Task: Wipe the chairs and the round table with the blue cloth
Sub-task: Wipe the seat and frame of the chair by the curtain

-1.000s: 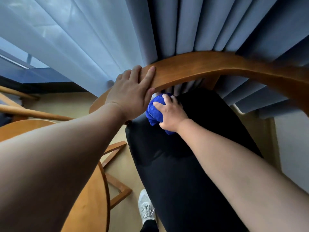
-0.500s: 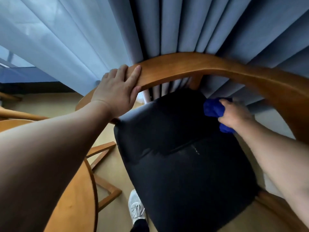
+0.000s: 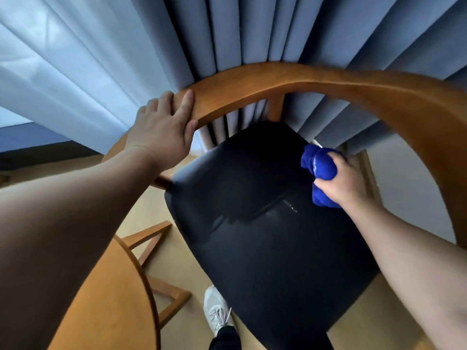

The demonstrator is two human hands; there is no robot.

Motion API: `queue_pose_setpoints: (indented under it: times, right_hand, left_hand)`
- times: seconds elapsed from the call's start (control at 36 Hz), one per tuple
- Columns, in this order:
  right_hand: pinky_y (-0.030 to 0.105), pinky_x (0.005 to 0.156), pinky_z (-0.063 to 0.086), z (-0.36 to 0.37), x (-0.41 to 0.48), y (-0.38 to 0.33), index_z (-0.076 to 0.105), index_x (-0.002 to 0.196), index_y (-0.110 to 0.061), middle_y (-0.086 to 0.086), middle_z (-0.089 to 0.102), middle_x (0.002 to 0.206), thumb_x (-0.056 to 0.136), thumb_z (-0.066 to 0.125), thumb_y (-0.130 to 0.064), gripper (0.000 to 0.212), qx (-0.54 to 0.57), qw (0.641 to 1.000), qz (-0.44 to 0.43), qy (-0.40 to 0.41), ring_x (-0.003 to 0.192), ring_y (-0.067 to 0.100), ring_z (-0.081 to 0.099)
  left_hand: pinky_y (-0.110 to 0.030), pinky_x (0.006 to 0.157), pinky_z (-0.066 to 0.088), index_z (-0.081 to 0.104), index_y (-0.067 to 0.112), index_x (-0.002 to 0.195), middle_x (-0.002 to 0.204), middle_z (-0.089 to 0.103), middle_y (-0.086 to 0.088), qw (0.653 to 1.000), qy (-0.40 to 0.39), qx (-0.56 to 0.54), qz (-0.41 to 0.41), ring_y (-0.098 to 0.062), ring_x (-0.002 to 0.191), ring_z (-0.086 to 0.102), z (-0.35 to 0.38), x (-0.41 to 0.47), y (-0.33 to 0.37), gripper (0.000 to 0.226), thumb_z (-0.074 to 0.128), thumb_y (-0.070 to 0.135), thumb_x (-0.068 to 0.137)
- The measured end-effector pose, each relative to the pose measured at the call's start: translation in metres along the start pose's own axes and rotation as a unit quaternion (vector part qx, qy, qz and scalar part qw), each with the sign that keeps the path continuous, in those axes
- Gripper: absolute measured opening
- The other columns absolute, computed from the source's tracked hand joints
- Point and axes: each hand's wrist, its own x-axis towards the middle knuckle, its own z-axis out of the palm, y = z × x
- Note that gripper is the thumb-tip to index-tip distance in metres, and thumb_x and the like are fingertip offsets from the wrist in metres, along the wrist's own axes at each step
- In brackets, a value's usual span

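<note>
Right grip (image 3: 340, 179) bunches blue cloth (image 3: 320, 166), seemingly touching chair (image 3: 265, 223), curtain (image 3: 252, 34) behind.

Blue cloth (image 3: 319, 173), black seat (image 3: 265, 223), orange-brown wooden chair rail (image 3: 303, 77), grey-blue curtains (image 3: 227, 34).

One wide-angle camera, worn on the person's head, looks steeply down and forward, close above the black chair seat (image 3: 265, 248), curtains (image 3: 227, 34) straight ahead.
</note>
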Motion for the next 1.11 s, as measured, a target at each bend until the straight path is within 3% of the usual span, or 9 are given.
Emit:
queue_pose_setpoints:
  times: [0.08, 0.19, 0.31, 0.47, 0.61, 0.72, 0.86, 1.0, 1.11]
  right_hand:
    - [0.028, 0.074, 0.045, 0.003, -0.002, 0.001, 0.053, 0.099, -0.030, -0.008, 0.056, 0.095, 0.052, 0.069, -0.041, 0.051, -0.052, 0.998, -0.007, 0.039, 0.092, 0.022, 0.055]
    - [0.041, 0.098, 0.043, 0.017, 0.003, -0.002, 0.039, 0.122, -0.039, 0.004, 0.045, 0.130, 0.053, 0.068, -0.048, 0.075, 0.000, 0.999, 0.049, -0.006, 0.119, 0.032, 0.048]
    - [0.036, 0.100, 0.038, 0.032, 0.003, 0.000, 0.043, 0.137, -0.031, 0.012, 0.033, 0.147, 0.067, 0.077, -0.029, 0.078, 0.031, 0.997, 0.071, -0.012, 0.126, 0.035, 0.042]
    - [0.038, 0.100, 0.039, 0.037, 0.001, 0.000, 0.046, 0.132, -0.027, 0.015, 0.033, 0.144, 0.068, 0.076, -0.029, 0.071, 0.006, 0.998, 0.065, -0.013, 0.127, 0.039, 0.040]
    - [0.039, 0.101, 0.038, 0.042, -0.006, -0.002, 0.044, 0.135, -0.026, 0.017, 0.032, 0.144, 0.069, 0.076, -0.028, 0.074, 0.016, 0.998, 0.062, 0.002, 0.128, 0.040, 0.038]
    - [0.040, 0.105, 0.036, 0.047, -0.019, -0.007, 0.041, 0.140, -0.027, 0.018, 0.032, 0.145, 0.068, 0.076, -0.032, 0.080, 0.005, 0.998, 0.066, -0.013, 0.128, 0.041, 0.038]
    - [0.043, 0.098, 0.040, 0.065, -0.065, -0.031, 0.047, 0.135, -0.022, 0.018, 0.042, 0.133, 0.066, 0.077, -0.029, 0.075, 0.002, 0.999, 0.053, -0.010, 0.118, 0.044, 0.046]
    - [0.045, 0.102, 0.038, 0.098, -0.133, -0.068, 0.049, 0.136, -0.021, 0.015, 0.041, 0.133, 0.068, 0.074, -0.026, 0.073, 0.018, 0.999, 0.023, -0.033, 0.116, 0.043, 0.043]
    - [0.052, 0.094, 0.047, 0.138, -0.210, -0.094, 0.057, 0.119, -0.020, 0.016, 0.047, 0.119, 0.056, 0.074, -0.026, 0.066, 0.018, 0.995, -0.069, -0.062, 0.100, 0.043, 0.051]
  left_hand:
    - [-0.052, 0.094, 0.033, 0.018, 0.015, 0.149, 0.135, 0.036, -0.026, 1.000, -0.003, 0.003, 0.002, -0.047, 0.112, 0.040, 0.000, 0.002, 0.000, 0.061, 0.023, 0.044, 0.096]
    - [-0.052, 0.089, 0.034, 0.020, 0.014, 0.148, 0.129, 0.039, -0.027, 1.000, 0.014, 0.000, 0.012, -0.046, 0.105, 0.042, 0.003, 0.001, -0.002, 0.058, 0.028, 0.040, 0.097]
    - [-0.051, 0.093, 0.032, 0.018, 0.014, 0.148, 0.134, 0.037, -0.026, 1.000, 0.010, 0.001, 0.014, -0.046, 0.109, 0.040, 0.004, 0.002, -0.002, 0.058, 0.027, 0.040, 0.097]
    - [-0.053, 0.107, 0.024, 0.020, 0.011, 0.149, 0.151, 0.023, -0.024, 0.998, 0.010, -0.003, 0.057, -0.045, 0.130, 0.028, 0.001, -0.002, -0.001, 0.059, 0.026, 0.039, 0.097]
    - [-0.047, 0.117, 0.014, 0.016, 0.011, 0.150, 0.158, 0.015, -0.014, 0.992, -0.009, -0.005, 0.122, -0.032, 0.145, 0.013, -0.001, -0.005, -0.005, 0.060, 0.020, 0.036, 0.096]
    - [-0.045, 0.118, 0.013, 0.015, 0.007, 0.150, 0.158, 0.015, -0.013, 0.985, -0.015, 0.014, 0.173, -0.027, 0.146, 0.012, -0.001, -0.004, -0.004, 0.065, 0.023, 0.033, 0.091]
    - [-0.044, 0.118, 0.012, 0.011, 0.009, 0.151, 0.159, 0.011, -0.012, 0.985, -0.017, 0.027, 0.172, -0.025, 0.146, 0.009, 0.001, -0.002, -0.006, 0.070, 0.025, 0.034, 0.087]
    - [-0.044, 0.118, 0.012, 0.012, 0.009, 0.151, 0.159, 0.011, -0.012, 0.984, -0.007, 0.023, 0.177, -0.025, 0.146, 0.010, 0.001, -0.006, -0.005, 0.072, 0.026, 0.033, 0.084]
    - [-0.044, 0.118, 0.011, 0.010, 0.010, 0.151, 0.159, 0.009, -0.011, 0.983, -0.007, 0.022, 0.179, -0.025, 0.147, 0.008, 0.001, -0.012, -0.007, 0.072, 0.026, 0.033, 0.084]
